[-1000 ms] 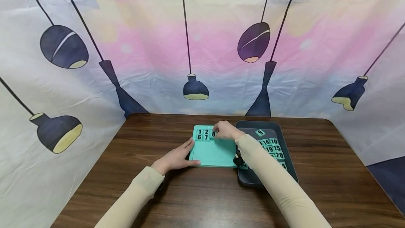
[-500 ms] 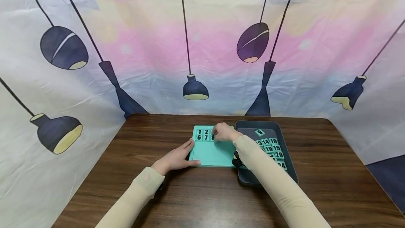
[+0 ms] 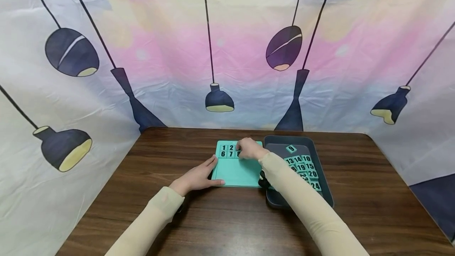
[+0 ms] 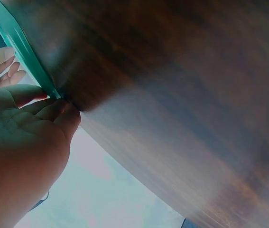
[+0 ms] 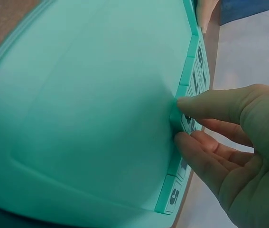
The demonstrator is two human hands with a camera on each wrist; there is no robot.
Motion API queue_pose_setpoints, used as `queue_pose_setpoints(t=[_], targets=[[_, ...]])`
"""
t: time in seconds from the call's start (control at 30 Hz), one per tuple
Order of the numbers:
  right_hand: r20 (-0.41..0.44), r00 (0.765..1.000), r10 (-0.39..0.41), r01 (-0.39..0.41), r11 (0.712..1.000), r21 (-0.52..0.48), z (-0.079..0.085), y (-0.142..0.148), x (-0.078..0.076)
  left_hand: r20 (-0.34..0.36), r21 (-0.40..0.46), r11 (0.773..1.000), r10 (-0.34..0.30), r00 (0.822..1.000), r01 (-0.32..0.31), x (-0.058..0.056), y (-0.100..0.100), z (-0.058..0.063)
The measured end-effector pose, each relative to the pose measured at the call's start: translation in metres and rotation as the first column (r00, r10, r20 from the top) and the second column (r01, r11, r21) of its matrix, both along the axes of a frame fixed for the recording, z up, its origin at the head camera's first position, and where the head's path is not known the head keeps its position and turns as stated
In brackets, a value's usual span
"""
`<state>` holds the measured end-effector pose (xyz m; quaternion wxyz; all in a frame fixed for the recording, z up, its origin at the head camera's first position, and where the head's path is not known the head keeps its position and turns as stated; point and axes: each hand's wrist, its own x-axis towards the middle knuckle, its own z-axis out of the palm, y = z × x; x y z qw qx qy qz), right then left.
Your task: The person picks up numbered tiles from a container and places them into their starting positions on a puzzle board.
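A turquoise number-puzzle board (image 3: 236, 173) lies on the table, with tiles 1 and 2 (image 3: 231, 147) in its back row and 6 and 7 (image 3: 231, 154) in the row before it. My right hand (image 3: 249, 148) pinches the 8 tile (image 5: 189, 124) between thumb and fingers, beside the 7 tile (image 5: 195, 80). That hand hides part of the back rows in the head view; a 5 tile (image 5: 174, 195) shows in the right wrist view. My left hand (image 3: 197, 176) holds the board's left side, its thumb at the front edge and its fingers along the left edge.
Right of the board stands a dark grey tray (image 3: 322, 187) with several loose number tiles, partly covered by the right sleeve (image 3: 302, 192). A 9 tile (image 3: 291, 149) lies apart at the tray's back. Behind the brown wooden table (image 3: 355, 192) hangs a patterned cloth (image 3: 245, 102).
The 8 tile has come slightly towards the front, into line with 6 and 7, still in my right hand. That hand shifted a little left. My left hand has stayed put.
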<state>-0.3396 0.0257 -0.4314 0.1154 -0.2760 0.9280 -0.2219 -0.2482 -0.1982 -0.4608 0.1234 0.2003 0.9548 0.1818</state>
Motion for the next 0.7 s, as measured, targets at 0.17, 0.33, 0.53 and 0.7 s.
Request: queue_pose_setpoints(t=[0.17,0.33,0.53,0.7], targets=[[0.000,1.000,0.014,-0.014,1.000,0.011,0.002,0.001,0.001,0.002,-0.003,1.000,0.004,1.000,-0.004,0.000,0.000,-0.003],[0.003,1.000,0.005,-0.005,1.000,-0.005,0.011,0.014,0.000,0.002,0.001,1.000,0.000,1.000,0.000,0.001,0.002,-0.003],[-0.021,0.999,-0.040,0.038,0.996,-0.086,0.027,0.058,-0.010,0.004,0.002,1.000,-0.006,1.000,0.006,0.001,0.000,-0.002],[0.005,0.997,-0.071,0.071,0.992,-0.108,0.041,0.106,-0.013,0.000,0.003,1.000,-0.012,1.000,0.012,0.000,-0.003,-0.001]])
